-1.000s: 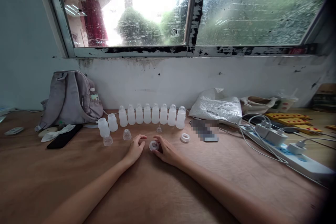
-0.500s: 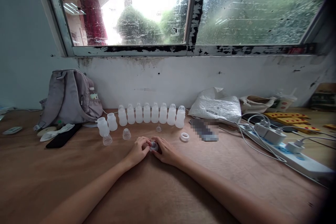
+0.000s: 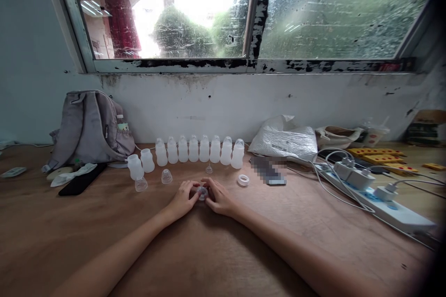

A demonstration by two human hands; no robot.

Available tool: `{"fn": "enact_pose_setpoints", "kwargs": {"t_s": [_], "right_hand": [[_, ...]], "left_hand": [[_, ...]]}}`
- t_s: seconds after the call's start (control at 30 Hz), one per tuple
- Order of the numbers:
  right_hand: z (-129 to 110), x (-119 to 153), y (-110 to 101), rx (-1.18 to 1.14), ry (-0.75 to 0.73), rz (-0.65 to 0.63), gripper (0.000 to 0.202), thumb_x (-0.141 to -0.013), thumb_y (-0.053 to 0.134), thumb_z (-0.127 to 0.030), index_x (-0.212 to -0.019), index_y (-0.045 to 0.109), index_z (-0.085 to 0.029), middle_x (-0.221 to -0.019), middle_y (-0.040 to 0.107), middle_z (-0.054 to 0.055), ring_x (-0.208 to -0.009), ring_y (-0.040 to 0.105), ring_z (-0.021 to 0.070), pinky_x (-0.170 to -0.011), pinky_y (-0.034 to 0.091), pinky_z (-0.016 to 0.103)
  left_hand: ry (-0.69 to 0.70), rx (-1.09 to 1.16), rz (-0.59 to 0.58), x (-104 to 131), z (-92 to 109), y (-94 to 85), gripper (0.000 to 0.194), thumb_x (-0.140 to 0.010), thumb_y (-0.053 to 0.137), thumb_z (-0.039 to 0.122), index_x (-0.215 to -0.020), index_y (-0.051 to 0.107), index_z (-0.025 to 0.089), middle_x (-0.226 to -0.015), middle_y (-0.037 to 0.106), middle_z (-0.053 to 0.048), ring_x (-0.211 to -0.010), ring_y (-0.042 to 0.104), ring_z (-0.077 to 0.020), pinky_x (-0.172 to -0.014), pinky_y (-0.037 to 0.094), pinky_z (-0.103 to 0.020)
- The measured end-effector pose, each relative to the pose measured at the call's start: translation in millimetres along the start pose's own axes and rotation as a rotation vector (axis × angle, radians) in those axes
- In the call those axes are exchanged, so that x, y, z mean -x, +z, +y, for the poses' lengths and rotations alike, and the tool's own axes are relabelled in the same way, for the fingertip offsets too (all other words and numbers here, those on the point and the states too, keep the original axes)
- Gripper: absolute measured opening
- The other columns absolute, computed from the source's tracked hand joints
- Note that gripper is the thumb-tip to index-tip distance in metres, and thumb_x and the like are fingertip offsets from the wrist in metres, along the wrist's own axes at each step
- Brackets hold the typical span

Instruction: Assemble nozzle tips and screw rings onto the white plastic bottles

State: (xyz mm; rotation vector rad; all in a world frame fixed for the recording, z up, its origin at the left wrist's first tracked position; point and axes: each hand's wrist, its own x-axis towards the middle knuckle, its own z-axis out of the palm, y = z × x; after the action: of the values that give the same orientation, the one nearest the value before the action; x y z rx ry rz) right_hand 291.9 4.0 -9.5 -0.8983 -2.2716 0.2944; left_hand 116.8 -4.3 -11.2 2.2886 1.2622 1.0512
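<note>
Between my hands, low over the table, is a small translucent bottle collar ring (image 3: 202, 193); its details are too small to make out. The fingers and thumb of my left hand (image 3: 185, 197) grip its left side. My right hand (image 3: 219, 198) closes on the other side, its fingers partly covering the far edge. Just beyond sits a clear bottle nipple (image 3: 209, 168). To the right lies a white ring (image 3: 243, 180). Clear domed caps rest on the left, one upright cap (image 3: 167, 177) and another cap (image 3: 141, 185) before two open bottles (image 3: 135, 167).
Several capped milky baby bottles (image 3: 193, 149) stand in a row along the back. A grey backpack (image 3: 87, 125) and black phone (image 3: 81, 181) are left. On the right are a silver bag (image 3: 284, 139), a blurred-out phone (image 3: 277, 179) and a power strip (image 3: 400, 211) with cables.
Both hands stay around the ring with slight finger shifts; the right thumb sits a little farther from it. The whole view has shifted slightly.
</note>
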Motion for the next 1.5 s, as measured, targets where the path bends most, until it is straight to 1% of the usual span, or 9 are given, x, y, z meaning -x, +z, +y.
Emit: {"fn": "enact_pose_setpoints", "kwargs": {"t_s": [0.1,0.2,0.47,0.67,0.87,1.03,1.1,1.27,1.5], "right_hand": [[5,-1,1,0.028,0.038,0.021,0.031,-0.067,0.044,-0.007,-0.095,0.048,-0.019,-0.089,0.057,0.004,-0.084,0.052,0.0171,-0.075,0.041,0.029],[10,-1,6,0.069,0.057,0.042,0.027,-0.067,0.041,-0.003,-0.085,0.05,-0.019,-0.082,0.057,0.004,-0.079,0.051,0.0161,-0.071,0.042,0.027],[10,0,7,0.117,-0.039,0.001,0.028,-0.067,0.041,-0.004,-0.09,0.05,-0.017,-0.083,0.057,0.005,-0.08,0.05,0.0171,-0.071,0.041,0.027],[-1,1,0,0.11,-0.096,-0.047,0.037,-0.069,0.046,-0.009,-0.104,0.046,-0.018,-0.091,0.057,0.006,-0.086,0.05,0.0188,-0.077,0.04,0.03],[4,3,5,0.057,-0.082,0.047,0.022,-0.078,0.045,-0.017,-0.1,0.047,-0.019,-0.093,0.059,0.006,-0.086,0.054,0.0175,-0.075,0.041,0.028],[8,2,9,0.061,-0.01,0.094,0.012,-0.079,0.045,-0.021,-0.09,0.046,-0.019,-0.078,0.058,0.003,-0.07,0.054,0.0146,-0.063,0.041,0.024],[9,2,9,0.06,0.017,0.114,0.01,-0.079,0.045,-0.022,-0.088,0.046,-0.019,-0.072,0.056,0.001,-0.063,0.052,0.0128,-0.059,0.039,0.023],[9,3,8,0.036,0.044,0.121,0.011,-0.078,0.045,-0.021,-0.09,0.046,-0.019,-0.064,0.052,-0.002,-0.055,0.048,0.0107,-0.055,0.038,0.02],[-1,4,-1,-0.038,-0.039,0.057,0.017,-0.081,0.042,-0.024,-0.097,0.045,-0.019,-0.066,0.053,-0.001,-0.057,0.049,0.0105,-0.057,0.038,0.02]], "left_hand": [[0.018,-0.003,-0.004,0,0,-0.1,0.019,-0.081,0.047,0.028,-0.096,0.055,0.021,-0.096,0.058,-0.004,-0.093,0.049,-0.0185,-0.084,0.039,-0.033],[0.028,-0.007,0.008,-1,-1,0.6,0.018,-0.08,0.048,0.028,-0.095,0.056,0.021,-0.094,0.058,-0.003,-0.092,0.049,-0.018,-0.084,0.039,-0.032],[-0.008,0.01,0.022,-3,-1,0.3,0.013,-0.079,0.049,0.028,-0.082,0.059,0.02,-0.084,0.06,-0.003,-0.086,0.052,-0.0177,-0.079,0.04,-0.03],[-0.09,0.198,0.041,-1,4,-4.7,0.019,-0.082,0.041,0.033,-0.08,0.054,0.019,-0.076,0.06,0.001,-0.07,0.056,-0.0127,-0.066,0.044,-0.023],[-0.148,0.33,-0.007,-2,6,-6.0,0.023,-0.081,0.042,0.037,-0.076,0.053,0.017,-0.069,0.059,0.001,-0.064,0.057,-0.0123,-0.06,0.045,-0.022],[-0.204,0.408,0.047,0,7,-3.7,0.028,-0.081,0.042,0.039,-0.099,0.048,0.017,-0.066,0.061,0.001,-0.061,0.058,-0.0129,-0.059,0.047,-0.024],[-0.173,0.361,0.06,2,10,-2.7,0.029,-0.082,0.042,0.039,-0.1,0.049,0.017,-0.071,0.062,-0.001,-0.064,0.059,-0.0133,-0.06,0.047,-0.024],[0.009,0.107,0.032,7,14,0.1,0.02,-0.08,0.045,0.033,-0.091,0.054,0.019,-0.08,0.062,-0.003,-0.067,0.057,-0.0122,-0.063,0.045,-0.022],[0.024,0.054,0.017,8,12,-1.1,0.017,-0.081,0.044,0.028,-0.091,0.052,0.018,-0.078,0.06,-0.002,-0.064,0.056,-0.0114,-0.06,0.044,-0.021]]}}
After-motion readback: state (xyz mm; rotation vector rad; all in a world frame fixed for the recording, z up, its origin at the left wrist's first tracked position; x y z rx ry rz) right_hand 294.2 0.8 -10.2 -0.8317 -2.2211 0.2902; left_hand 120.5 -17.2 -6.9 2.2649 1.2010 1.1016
